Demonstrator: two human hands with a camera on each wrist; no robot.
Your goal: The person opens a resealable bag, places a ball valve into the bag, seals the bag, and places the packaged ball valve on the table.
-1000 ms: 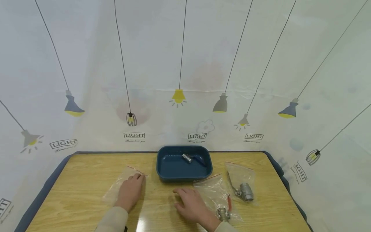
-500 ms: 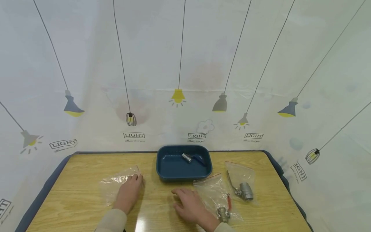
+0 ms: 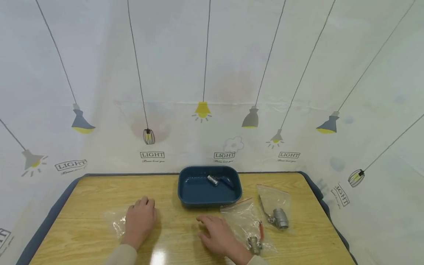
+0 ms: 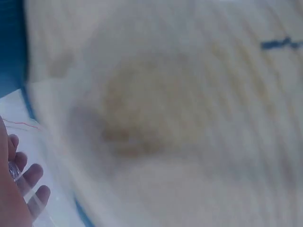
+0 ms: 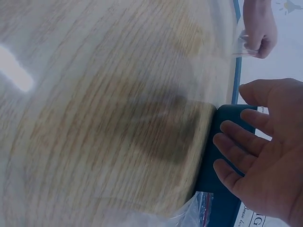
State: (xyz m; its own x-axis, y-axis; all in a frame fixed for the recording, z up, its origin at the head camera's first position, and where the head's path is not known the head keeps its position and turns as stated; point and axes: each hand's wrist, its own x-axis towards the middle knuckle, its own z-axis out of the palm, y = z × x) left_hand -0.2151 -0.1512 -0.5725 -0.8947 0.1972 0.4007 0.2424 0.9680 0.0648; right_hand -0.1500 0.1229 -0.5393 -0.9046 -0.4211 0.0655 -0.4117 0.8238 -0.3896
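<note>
My left hand (image 3: pixel 140 220) grips a clear zip-lock bag (image 3: pixel 117 223) at the left of the table, in the head view. Seen from the right wrist, that hand's fingers curl on the bag (image 5: pixel 240 46) near its red-striped edge; in the head view the hand covers part of it. My right hand (image 3: pixel 218 235) holds nothing, its fingers spread and slightly bent, in front of the blue tray (image 3: pixel 195 203). Beside it on the right lies a zip-lock bag (image 3: pixel 236 218) with a red-handled ball valve (image 3: pixel 254 244) inside.
In the tray lies a small metal valve (image 3: pixel 213 180) with a blue handle. A further zip-lock bag (image 3: pixel 275 195) at the right contains a larger metal valve (image 3: pixel 281 218) with a long lever. The wooden table (image 3: pixel 99 191) ends at a wall sheet printed with lamps.
My left hand has moved left and slightly up, drawing the bag along; its red-striped edge, visible earlier in the head view, is now hidden there. The right hand stays nearly still.
</note>
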